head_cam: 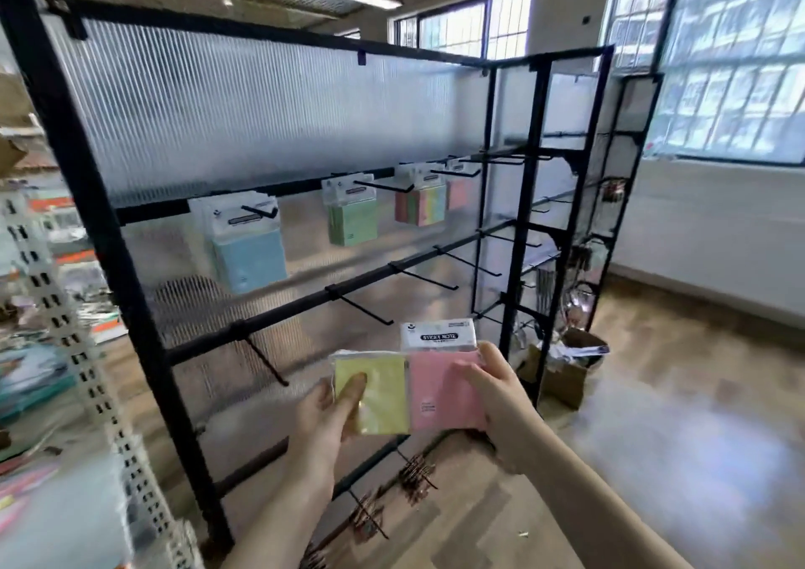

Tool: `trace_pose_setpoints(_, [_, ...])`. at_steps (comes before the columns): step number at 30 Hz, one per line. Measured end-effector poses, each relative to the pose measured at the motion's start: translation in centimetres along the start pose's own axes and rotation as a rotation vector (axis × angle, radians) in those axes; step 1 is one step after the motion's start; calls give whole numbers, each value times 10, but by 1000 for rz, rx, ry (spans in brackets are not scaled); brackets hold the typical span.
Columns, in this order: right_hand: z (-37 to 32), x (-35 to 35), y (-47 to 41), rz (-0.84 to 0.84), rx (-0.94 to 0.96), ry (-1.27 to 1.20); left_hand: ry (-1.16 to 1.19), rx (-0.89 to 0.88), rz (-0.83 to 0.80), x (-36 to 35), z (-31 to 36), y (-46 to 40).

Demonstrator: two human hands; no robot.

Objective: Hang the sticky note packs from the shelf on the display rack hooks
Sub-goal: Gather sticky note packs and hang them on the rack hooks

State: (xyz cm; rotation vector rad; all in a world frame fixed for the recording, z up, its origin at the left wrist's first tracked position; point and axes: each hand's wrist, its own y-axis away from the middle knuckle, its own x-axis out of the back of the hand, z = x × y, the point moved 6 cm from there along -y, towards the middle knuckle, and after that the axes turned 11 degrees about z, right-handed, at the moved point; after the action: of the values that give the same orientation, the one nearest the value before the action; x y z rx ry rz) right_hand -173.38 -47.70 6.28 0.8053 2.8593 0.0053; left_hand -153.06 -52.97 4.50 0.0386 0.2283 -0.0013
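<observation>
From the head view, we see both forearms reaching forward and up toward the display rack (pixel 305 202). The left hand (pixel 324 420) grips a yellow sticky note pack (pixel 383 394), thumb pressed on its front. The right hand (pixel 492 394) holds a pink sticky note pack (pixel 435 390) by its right edge, fingers (pixel 468 370) curled over the face. Both packs sit side by side, touching, in front of the rack's lower rail of bare hooks (pixel 418 278). On the rack's upper rail hang a blue pack (pixel 250 255), a green pack (pixel 353 220) and a multicolour pack (pixel 420 207).
</observation>
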Motion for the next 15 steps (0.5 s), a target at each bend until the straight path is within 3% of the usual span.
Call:
trace_pose_setpoints(5, [-37,24,-63,94,114,55,-148,-106,-47,-66,15,-59])
trace_pose_setpoints(15, [-81,93,-202,315,118,-17,-149,-249,-118,-198,14,-168])
